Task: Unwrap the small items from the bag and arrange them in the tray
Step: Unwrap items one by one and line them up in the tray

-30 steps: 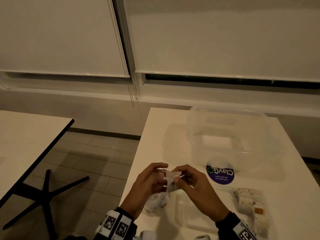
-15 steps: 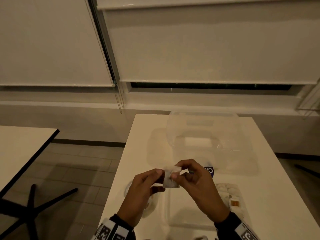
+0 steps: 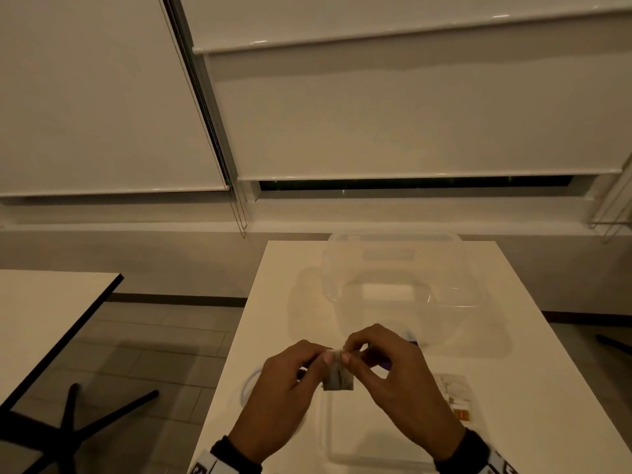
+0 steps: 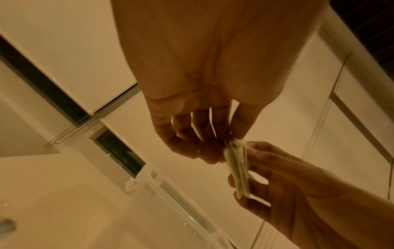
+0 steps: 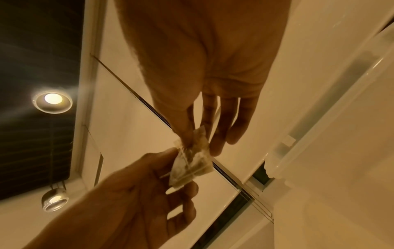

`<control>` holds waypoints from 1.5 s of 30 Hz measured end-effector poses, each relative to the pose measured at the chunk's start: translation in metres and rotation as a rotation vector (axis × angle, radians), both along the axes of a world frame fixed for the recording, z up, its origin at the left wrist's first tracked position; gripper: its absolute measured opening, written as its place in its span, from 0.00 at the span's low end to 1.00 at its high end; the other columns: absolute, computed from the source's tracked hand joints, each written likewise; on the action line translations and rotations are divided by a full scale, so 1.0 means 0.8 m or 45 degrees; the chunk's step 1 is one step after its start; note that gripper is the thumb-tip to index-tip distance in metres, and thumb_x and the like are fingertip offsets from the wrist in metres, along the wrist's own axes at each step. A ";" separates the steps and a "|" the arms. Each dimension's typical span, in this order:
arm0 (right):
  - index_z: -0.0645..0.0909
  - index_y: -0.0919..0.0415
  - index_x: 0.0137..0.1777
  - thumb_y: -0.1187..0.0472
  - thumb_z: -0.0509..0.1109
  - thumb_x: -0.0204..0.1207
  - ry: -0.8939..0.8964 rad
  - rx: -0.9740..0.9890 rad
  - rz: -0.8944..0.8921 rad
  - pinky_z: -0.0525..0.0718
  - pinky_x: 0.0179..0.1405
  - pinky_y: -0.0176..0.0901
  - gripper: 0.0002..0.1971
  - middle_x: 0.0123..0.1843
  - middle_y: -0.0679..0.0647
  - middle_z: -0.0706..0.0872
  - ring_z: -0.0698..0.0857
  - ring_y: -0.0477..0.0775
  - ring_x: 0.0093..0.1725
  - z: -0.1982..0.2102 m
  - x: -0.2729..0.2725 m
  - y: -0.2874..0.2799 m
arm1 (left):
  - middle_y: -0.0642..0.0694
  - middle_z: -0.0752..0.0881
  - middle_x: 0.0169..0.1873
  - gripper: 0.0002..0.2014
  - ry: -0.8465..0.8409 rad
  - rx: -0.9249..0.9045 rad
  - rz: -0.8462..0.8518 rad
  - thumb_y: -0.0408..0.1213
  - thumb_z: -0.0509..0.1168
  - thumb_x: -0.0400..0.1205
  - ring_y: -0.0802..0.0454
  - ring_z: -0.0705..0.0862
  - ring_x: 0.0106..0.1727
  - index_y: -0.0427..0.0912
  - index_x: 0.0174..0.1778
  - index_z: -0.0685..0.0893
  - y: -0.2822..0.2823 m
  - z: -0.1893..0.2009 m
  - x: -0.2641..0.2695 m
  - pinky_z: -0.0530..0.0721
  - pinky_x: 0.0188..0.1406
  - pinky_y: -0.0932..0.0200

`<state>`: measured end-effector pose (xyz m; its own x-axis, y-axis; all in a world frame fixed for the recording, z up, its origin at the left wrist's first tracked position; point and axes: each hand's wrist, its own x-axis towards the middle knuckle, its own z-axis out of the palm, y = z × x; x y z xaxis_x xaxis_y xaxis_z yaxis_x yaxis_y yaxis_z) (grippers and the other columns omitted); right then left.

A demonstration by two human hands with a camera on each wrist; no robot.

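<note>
A small item in a clear wrapper [image 3: 338, 377] hangs above the white table [image 3: 533, 357], held by both hands. My left hand [image 3: 324, 360] pinches the wrapper's top edge from the left, and my right hand [image 3: 346, 358] pinches the same edge from the right. In the left wrist view the wrapper [image 4: 237, 170] shows edge-on between thumb and fingers. The right wrist view shows its flat, crinkled face [image 5: 192, 166]. A shallow clear tray [image 3: 329, 426] lies on the table under my hands. To the right lies a clear bag [image 3: 456, 396] with more small items in it.
A large clear plastic container [image 3: 393, 289] stands on the table beyond my hands, with a purple label partly hidden behind my right hand. A clear round piece [image 3: 247, 388] lies left of my left hand. Another table [image 3: 44, 319] stands to the left across a floor gap.
The view has tilted up and swung left. Both hands have closed in on the wrapper's top edge, and it now hangs below the fingertips.
</note>
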<state>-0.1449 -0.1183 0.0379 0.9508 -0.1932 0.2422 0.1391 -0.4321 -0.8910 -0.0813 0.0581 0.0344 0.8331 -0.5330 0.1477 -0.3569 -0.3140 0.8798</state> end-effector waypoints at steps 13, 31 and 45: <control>0.86 0.50 0.42 0.58 0.75 0.77 0.157 0.250 0.008 0.88 0.54 0.44 0.03 0.41 0.45 0.90 0.90 0.47 0.46 0.015 0.003 -0.013 | 0.64 0.86 0.47 0.13 -0.278 0.038 0.063 0.58 0.72 0.76 0.58 0.87 0.52 0.62 0.52 0.80 -0.028 0.008 -0.025 0.84 0.53 0.66; 0.87 0.50 0.51 0.59 0.78 0.74 0.087 0.400 0.064 0.87 0.49 0.41 0.08 0.51 0.47 0.89 0.89 0.49 0.51 0.018 0.012 -0.035 | 0.41 0.89 0.41 0.03 0.301 -0.341 -0.025 0.37 0.69 0.85 0.40 0.88 0.46 0.42 0.49 0.86 -0.032 0.009 0.003 0.89 0.51 0.49; 0.88 0.56 0.53 0.65 0.78 0.72 0.068 0.608 0.046 0.88 0.41 0.40 0.11 0.48 0.54 0.88 0.88 0.65 0.36 0.032 0.019 -0.044 | 0.43 0.89 0.40 0.05 0.355 -0.393 0.097 0.43 0.75 0.79 0.42 0.88 0.43 0.48 0.46 0.87 -0.038 0.010 0.004 0.89 0.47 0.47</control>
